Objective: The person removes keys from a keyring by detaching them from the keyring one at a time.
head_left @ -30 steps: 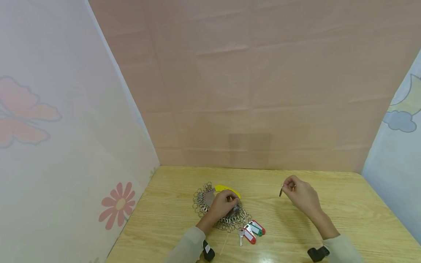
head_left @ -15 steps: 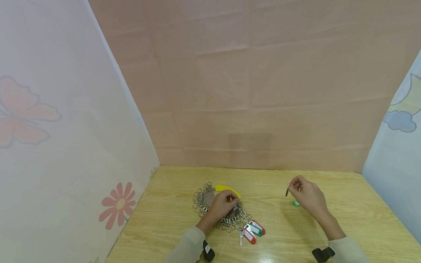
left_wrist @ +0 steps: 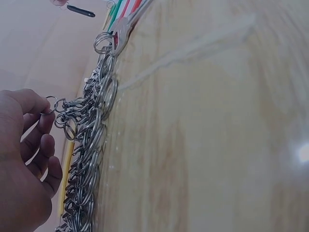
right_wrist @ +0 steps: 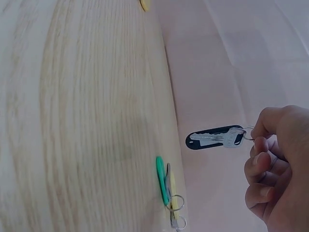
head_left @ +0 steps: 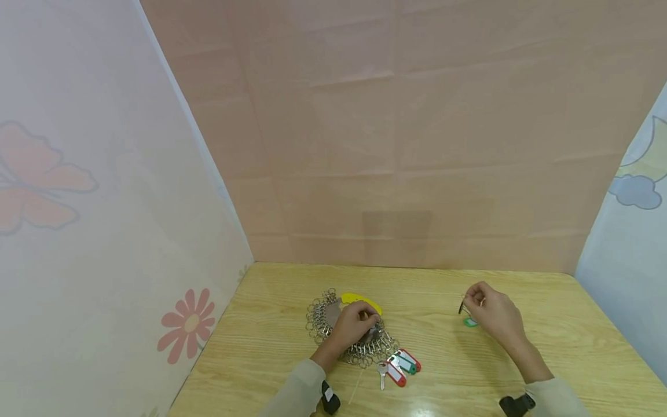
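My left hand is over a fanned bunch of metal key rings with clips. In the left wrist view its thumb and forefinger pinch one small metal ring at the bunch's edge. Off to the right, my right hand is raised above the table and pinches a thin ring. From that ring hang a silver key and a black key tag. Near this hand, a green key tag lies on the table, with a key and something yellow beside it in the right wrist view.
Red key tags and a green-edged tag, with keys, lie at the bunch's front right. A curved yellow piece lies behind my left hand. A pinkish-brown wall backs the wooden table; white walls flank it.
My right hand has moved to the right, carrying the key with the black tag. The green tag beneath it, hidden earlier, has come into sight. My left hand has stayed put.
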